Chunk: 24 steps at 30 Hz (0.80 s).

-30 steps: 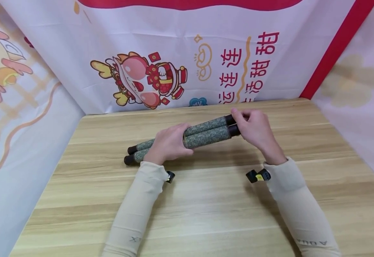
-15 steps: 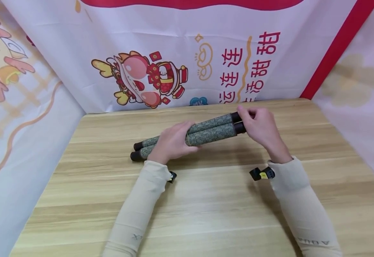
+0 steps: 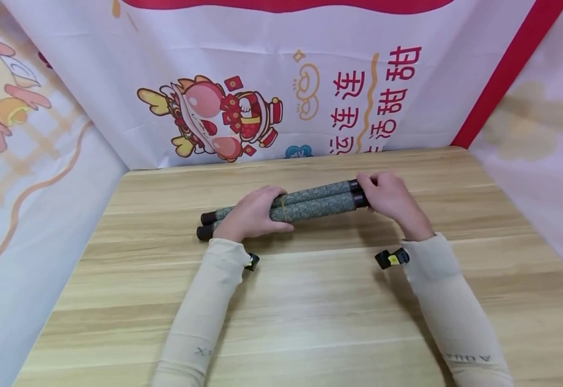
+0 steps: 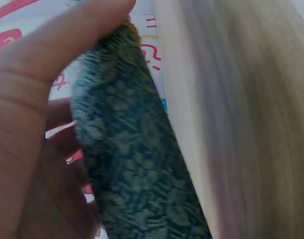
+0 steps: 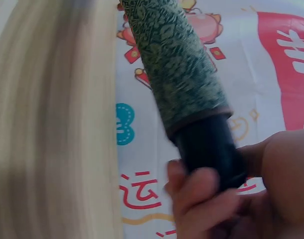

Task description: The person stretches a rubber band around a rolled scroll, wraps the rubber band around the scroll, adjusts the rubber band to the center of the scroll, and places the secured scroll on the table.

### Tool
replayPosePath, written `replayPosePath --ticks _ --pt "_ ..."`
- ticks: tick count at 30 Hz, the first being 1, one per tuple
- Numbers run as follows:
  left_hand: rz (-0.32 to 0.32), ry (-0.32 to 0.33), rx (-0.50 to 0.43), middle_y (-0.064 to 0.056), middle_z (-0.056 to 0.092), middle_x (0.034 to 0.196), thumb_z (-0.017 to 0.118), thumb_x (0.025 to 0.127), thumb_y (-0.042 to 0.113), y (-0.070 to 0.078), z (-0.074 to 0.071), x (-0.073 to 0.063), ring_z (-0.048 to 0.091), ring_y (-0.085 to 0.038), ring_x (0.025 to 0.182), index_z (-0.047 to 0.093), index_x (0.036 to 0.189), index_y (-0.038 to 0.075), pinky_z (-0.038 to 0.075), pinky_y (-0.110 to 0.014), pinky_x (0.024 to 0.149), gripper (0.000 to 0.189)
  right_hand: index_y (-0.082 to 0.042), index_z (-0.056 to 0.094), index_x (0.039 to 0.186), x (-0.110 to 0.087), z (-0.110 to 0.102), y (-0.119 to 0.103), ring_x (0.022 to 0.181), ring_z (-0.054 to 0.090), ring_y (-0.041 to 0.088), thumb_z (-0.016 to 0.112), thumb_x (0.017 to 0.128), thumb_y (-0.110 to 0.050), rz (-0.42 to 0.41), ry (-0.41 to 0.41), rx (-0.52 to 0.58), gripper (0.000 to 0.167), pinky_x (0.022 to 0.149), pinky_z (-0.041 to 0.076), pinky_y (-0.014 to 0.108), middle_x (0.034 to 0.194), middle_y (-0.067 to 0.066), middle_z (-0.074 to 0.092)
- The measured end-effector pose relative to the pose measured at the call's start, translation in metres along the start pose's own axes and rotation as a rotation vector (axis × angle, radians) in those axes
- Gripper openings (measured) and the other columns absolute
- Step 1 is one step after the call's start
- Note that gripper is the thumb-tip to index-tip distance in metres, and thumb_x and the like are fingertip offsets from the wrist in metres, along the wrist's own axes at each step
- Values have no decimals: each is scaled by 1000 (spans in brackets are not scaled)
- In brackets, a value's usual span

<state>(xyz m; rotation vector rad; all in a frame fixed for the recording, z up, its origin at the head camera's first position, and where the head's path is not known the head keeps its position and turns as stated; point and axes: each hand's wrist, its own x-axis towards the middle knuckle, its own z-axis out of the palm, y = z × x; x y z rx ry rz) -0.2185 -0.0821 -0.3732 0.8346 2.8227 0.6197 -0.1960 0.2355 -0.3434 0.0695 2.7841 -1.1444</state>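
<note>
A rolled scroll, closed up as two parallel rolls side by side, slants across the wooden table with its right end higher in the head view. Its green-grey patterned cloth ends in dark knobs, and a thin yellowish band circles it near the middle. My left hand grips the scroll left of that band; in the left wrist view the thumb crosses the patterned roll. At the other end my right hand holds the dark knobs, fingers curled round one black knob.
The wooden table stretches in front of and around the scroll. A printed white cloth hangs along the back edge, with more cloth at the left and right. Small wrist cameras sit on both sleeves.
The scroll has shifted a little to the right. Its right end rose slightly, then came down with my right hand. The band now shows clear of my left hand.
</note>
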Motion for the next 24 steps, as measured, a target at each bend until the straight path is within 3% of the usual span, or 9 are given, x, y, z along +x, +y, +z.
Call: replayPosePath --ticks 6,10,15,19,24 --pt "-20 -12 98 -11 55 156 86 86 51 1 5 3 53 -31 145 51 154 8 42 -52 121 88 -1 72 109 3 5 4 88 72 33 40 111 -47 31 -77 -59 56 73 53 31 100 19 74" --pt "-37 -23 144 -11 56 155 84 86 53 5 9 5 54 -33 144 51 155 8 43 -55 119 88 -1 68 109 4 7 7 87 69 31 40 112 -46 77 -144 -80 54 72 50 34 100 19 73" --pt "-56 -35 169 -12 55 156 83 87 54 9 13 6 53 -34 144 50 156 9 43 -56 118 89 -6 63 88 5 8 12 65 55 24 42 111 -51 73 -180 -112 55 62 42 35 81 12 68" --pt "-57 -56 159 -12 52 159 80 89 55 10 12 7 50 -34 147 47 158 9 40 -56 120 89 -12 51 70 7 7 15 55 40 17 44 109 -54 60 -195 -143 58 56 37 33 60 1 48" --pt "-79 -47 76 -11 40 168 69 96 61 8 1 3 37 -32 157 37 163 9 29 -53 129 90 -12 52 68 8 3 15 54 36 15 44 109 -55 40 -201 -194 60 55 35 32 56 -3 38"
